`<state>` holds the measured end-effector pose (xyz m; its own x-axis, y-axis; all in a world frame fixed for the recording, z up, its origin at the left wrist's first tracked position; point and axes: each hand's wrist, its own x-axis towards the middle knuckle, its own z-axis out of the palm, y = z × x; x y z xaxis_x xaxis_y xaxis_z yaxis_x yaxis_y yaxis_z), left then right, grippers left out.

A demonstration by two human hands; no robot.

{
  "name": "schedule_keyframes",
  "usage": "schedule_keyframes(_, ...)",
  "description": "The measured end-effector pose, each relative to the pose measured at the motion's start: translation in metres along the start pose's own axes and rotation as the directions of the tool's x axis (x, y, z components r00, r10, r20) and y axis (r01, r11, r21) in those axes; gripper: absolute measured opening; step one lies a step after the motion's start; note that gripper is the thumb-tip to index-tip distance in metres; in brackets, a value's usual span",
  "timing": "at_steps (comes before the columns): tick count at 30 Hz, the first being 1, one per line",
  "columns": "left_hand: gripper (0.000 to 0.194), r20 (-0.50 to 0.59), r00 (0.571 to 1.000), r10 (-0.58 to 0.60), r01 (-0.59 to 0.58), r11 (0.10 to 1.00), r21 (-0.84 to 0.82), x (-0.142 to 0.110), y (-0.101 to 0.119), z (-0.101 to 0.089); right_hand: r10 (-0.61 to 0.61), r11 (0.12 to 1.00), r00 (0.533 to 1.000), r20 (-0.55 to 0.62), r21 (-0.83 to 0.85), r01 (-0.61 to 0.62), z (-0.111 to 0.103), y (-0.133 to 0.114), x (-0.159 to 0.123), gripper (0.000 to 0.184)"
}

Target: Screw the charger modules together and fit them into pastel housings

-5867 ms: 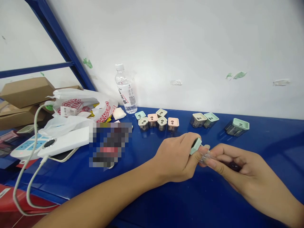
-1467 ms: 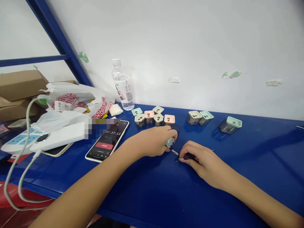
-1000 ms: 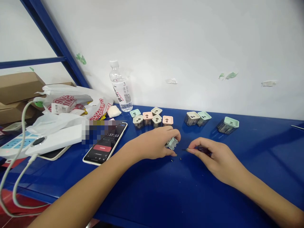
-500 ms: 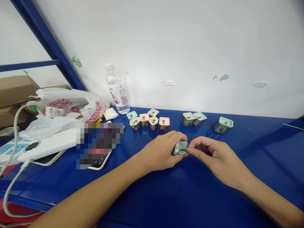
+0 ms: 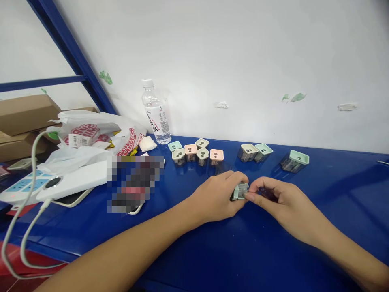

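Observation:
My left hand (image 5: 217,198) is closed around a mint-green pencil sharpener (image 5: 241,191), its pale inner end pointing right. At that end, my right hand (image 5: 281,202) pinches with thumb and forefinger; what lies between the tips is too small to make out. A dark see-through piece (image 5: 270,194) shows within the curled fingers of the right hand. Beyond the hands stand several two-hole sharpeners with smoky see-through bodies, among them a pink one (image 5: 216,156), a cream one (image 5: 248,152) and a mint one (image 5: 263,152). Another mint sharpener (image 5: 294,161) stands farther right.
On the blue table (image 5: 194,251), a water bottle (image 5: 158,121) stands by the wall. To the left are plastic bags (image 5: 91,134), a white power bank (image 5: 82,180) with cables, a power strip (image 5: 18,190) and a blurred-out phone (image 5: 136,186). Cardboard boxes (image 5: 28,115) lie farther left.
The whole view has shifted, so things appear farther right. Both hands keep their hold, the right fingertips still pinching at the sharpener's end.

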<state>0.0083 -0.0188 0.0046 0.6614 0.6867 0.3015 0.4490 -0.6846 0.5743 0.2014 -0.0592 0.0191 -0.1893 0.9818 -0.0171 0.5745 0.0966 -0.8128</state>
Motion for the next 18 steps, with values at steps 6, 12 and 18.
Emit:
schedule_keyframes(6,0.015,-0.002,1.000,0.016,-0.016,1.000,0.001,-0.0006,-0.0002,0.0030,-0.004,1.000,1.000,0.001,0.006,0.004,0.0022,0.0053,0.0031,0.033)
schedule_keyframes(12,0.017,-0.009,1.000,0.007,-0.007,0.998,0.059,-0.0007,0.0027,0.0011,-0.050,0.999,0.995,-0.091,-0.009,0.049,0.0019,0.0077,0.0030,0.033)
schedule_keyframes(18,0.020,-0.036,0.999,0.026,-0.023,0.996,0.083,-0.0011,0.0038,0.0003,-0.059,0.998,0.992,-0.115,0.025,0.062,0.0025,0.0043,0.0030,0.036)
